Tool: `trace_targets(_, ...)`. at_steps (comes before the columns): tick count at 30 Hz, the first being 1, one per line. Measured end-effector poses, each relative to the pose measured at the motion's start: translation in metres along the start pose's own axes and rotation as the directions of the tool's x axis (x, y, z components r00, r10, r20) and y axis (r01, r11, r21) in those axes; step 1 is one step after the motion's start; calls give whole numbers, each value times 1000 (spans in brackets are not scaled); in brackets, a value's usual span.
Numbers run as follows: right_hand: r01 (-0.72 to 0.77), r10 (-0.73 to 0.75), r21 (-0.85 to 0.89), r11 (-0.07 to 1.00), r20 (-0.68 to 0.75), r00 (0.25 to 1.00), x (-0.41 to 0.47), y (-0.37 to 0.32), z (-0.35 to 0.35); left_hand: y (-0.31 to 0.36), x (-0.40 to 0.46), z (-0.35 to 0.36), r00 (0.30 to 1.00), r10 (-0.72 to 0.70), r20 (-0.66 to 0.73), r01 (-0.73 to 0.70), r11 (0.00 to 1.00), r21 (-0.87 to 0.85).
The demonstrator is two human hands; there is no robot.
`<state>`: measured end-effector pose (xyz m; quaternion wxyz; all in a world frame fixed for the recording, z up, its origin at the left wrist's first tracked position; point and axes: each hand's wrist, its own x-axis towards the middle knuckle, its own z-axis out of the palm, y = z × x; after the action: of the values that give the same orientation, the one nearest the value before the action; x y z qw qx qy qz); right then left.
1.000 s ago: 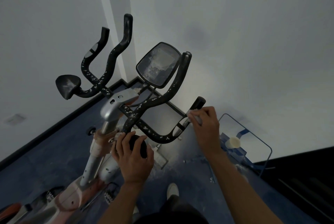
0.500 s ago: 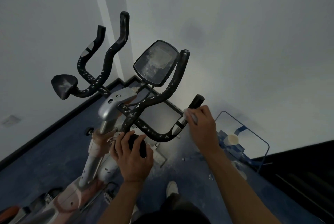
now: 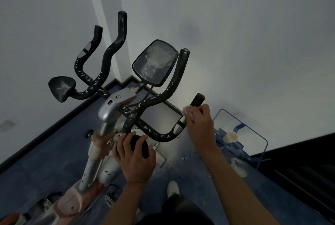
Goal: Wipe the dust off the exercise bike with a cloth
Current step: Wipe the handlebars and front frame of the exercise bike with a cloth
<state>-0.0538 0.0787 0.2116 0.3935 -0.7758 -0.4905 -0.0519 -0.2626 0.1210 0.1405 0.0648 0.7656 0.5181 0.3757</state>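
White cloth (image 3: 187, 112) pinched in my right hand (image 3: 199, 125) against the handlebar grip (image 3: 197, 100); left hand (image 3: 135, 159) grips the black pad (image 3: 138, 145) beneath

White walls (image 3: 244, 25) fill the upper picture from nine o'clock round to three o'clock, meeting in a corner near twelve o'clock, where a paler vertical strip (image 3: 101, 25) runs down. A faint grey smudge (image 3: 190, 30) marks the wall just right of centre. A dark skirting board (image 3: 54, 130) slants from eight o'clock up toward the corner. The floor (image 3: 45, 166) is dark blue and dusty, with a pale patch of powder (image 3: 239, 168) at four o'clock. Beside that patch, at three to four o'clock, stands a blue wire-framed rack (image 3: 253, 130) with a whitish round cup (image 3: 231, 136) inside it. A white shoe (image 3: 173, 188) shows at six o'clock.
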Motion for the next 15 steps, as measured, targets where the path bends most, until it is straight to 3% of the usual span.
trace_targets(5, -40, 40, -2, 999, 77, 996, -17, 3, -8, -2, 1, -1, 1000, 14, 9, -13, 1000, -16)
trace_targets(10, 12, -13, -12, 1000, -93, 996, 17, -7, -14, -2, 1, -1, 1000, 17, 21, -17, 1000, -12)
trace_targets(15, -43, 52, -119, 992, 72, 996, 2, -10, 2, -4, 0, 0, 1000, 17, 18, -17, 1000, -19)
